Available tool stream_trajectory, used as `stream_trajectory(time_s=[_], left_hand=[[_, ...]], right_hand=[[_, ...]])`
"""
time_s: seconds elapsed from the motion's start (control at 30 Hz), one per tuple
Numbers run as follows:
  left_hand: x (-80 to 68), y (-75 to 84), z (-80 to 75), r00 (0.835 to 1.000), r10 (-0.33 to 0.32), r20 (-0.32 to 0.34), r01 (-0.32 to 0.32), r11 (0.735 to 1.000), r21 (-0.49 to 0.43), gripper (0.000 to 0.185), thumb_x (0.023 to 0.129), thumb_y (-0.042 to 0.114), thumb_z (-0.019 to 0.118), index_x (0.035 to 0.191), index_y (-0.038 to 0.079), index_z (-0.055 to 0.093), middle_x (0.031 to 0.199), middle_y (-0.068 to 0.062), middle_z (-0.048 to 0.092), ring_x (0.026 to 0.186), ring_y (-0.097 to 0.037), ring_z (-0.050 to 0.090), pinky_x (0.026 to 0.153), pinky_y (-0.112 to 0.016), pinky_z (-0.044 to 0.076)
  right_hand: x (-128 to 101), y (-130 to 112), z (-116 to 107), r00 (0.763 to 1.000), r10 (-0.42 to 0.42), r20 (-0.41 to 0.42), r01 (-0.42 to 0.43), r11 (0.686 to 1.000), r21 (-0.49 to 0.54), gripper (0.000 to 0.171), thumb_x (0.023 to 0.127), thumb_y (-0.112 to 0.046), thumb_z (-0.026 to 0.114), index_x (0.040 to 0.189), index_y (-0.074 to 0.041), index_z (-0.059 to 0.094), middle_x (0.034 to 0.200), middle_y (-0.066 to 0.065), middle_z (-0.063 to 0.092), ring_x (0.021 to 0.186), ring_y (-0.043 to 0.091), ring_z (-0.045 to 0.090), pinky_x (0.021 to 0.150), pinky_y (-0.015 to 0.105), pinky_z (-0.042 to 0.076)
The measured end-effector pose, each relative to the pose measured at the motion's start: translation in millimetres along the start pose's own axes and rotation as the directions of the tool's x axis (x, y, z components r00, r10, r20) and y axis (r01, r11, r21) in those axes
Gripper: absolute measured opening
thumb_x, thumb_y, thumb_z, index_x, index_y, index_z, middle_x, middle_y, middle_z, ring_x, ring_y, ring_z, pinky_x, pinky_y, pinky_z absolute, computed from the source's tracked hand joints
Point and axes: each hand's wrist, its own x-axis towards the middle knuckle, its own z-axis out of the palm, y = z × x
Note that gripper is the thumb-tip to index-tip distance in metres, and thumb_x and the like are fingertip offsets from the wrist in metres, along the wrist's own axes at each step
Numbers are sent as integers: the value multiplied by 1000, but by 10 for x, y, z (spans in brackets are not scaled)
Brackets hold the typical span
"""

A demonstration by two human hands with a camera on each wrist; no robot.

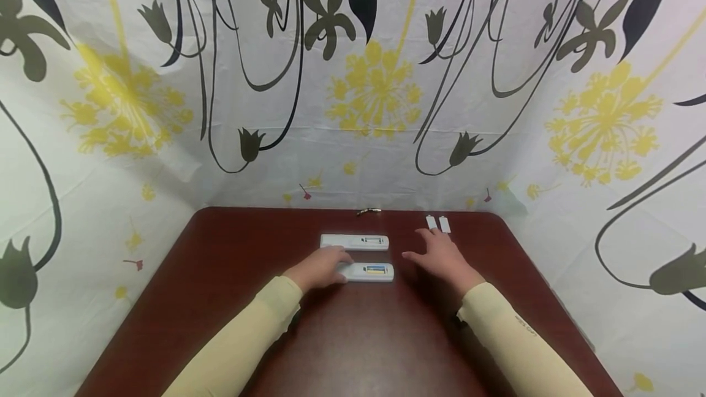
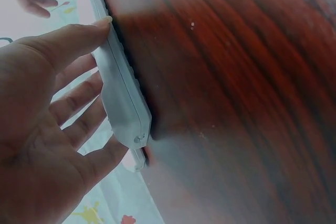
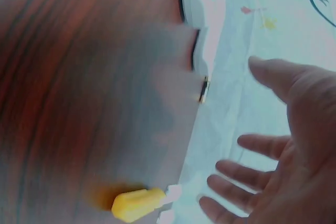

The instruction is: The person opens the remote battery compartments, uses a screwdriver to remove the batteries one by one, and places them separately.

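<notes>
A white remote control (image 1: 358, 272) lies face down on the table, its battery compartment uncovered and a yellow-and-blue battery showing inside. My left hand (image 1: 322, 267) holds its left end, thumb on one long side and fingers on the other, as the left wrist view (image 2: 47, 93) shows. Just beyond it lies a second white remote (image 1: 347, 241), its compartment also uncovered. My right hand (image 1: 441, 257) hovers to the right of both remotes, fingers spread and holding nothing. Two white battery covers (image 1: 444, 224) lie just past its fingertips.
Loose batteries (image 1: 368, 211) lie at the far edge of the dark red table (image 1: 248, 238). A yellow object (image 3: 137, 204) sits near the covers in the right wrist view, hidden in the head view. Patterned curtains (image 1: 375, 164) enclose the table's back and sides.
</notes>
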Motion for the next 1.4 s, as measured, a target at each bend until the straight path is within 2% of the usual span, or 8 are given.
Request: stream_trajectory(time_s=[0.13, 0.37, 0.6, 1.07, 1.4], left_hand=[[-17, 17, -14, 1000, 1, 4, 0, 1000, -11, 40, 100, 23, 86, 137, 13, 76, 140, -5, 70, 137, -24, 61, 119, -44, 47], [-27, 18, -8, 1000, -8, 5, 8, 1000, -16, 40, 100, 24, 86, 138, 14, 76, 141, -4, 70, 137, -24, 61, 120, -44, 47], [-22, 7, -4, 1000, 0, -6, 0, 1000, -17, 40, 100, 23, 86, 137, 13, 76, 140, -4, 70, 137, -24, 61, 119, -43, 47], [-4, 1, 15, 1000, 3, -8, -3, 1000, -1, 41, 100, 25, 86, 138, 13, 76, 140, -4, 70, 137, -23, 61, 120, -43, 47], [-3, -8, 20, 1000, 13, -16, -12, 1000, 13, 41, 100, 25, 86, 137, 13, 76, 139, -4, 70, 136, -23, 62, 119, -42, 47]], right_hand=[[-9, 101, -73, 997, 74, 24, -73, 997, -25, 94, 99, -61, 77, 165, -3, 45, 165, 34, 41, 150, 55, 39, 116, 73, 41], [-39, 235, -186, 990, 138, 31, -136, 989, -65, 94, 95, -61, 81, 155, 3, 48, 144, 34, 52, 129, 54, 51, 102, 72, 50], [-22, 364, -216, 980, 188, 66, -185, 981, -53, 97, 94, -59, 83, 155, 5, 44, 149, 38, 47, 134, 58, 46, 108, 76, 46], [10, 437, -223, 964, 240, 114, -235, 970, -58, 98, 95, -56, 82, 157, 10, 43, 149, 41, 45, 132, 60, 46, 109, 76, 44], [26, 429, -197, 964, 246, 103, -239, 968, -77, 83, 97, -48, 81, 146, 13, 51, 134, 37, 56, 115, 51, 58, 101, 70, 51]])
